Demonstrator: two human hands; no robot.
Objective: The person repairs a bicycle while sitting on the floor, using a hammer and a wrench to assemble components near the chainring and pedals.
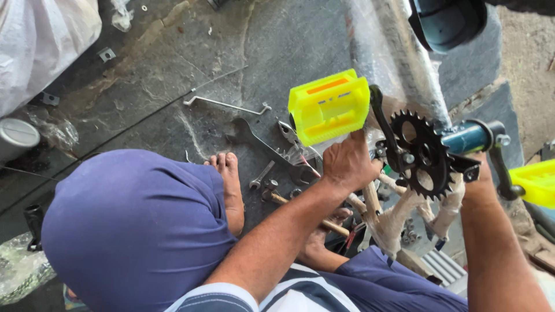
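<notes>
Just above the left hand (347,164), yellow pedal (328,107)

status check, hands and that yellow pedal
Left hand on yellow plastic pedal. Right hand hidden behind black toothed chainring. Nothing blocking.

Left hand (347,164) grips yellow pedal (328,107)

Open dark stone floor (173,110) lies to the upper left, crossed only by a thin bent metal rod (225,104). Nearer the bare foot (230,185), a scatter of steel wrenches and pliers (277,156) crowds the ground. The bright yellow plastic pedal (328,107) and black toothed chainring (425,155) block the middle, the left hand (347,164) pressed just under the pedal. Wrapped frame tubes (399,214) fill the space below.
</notes>
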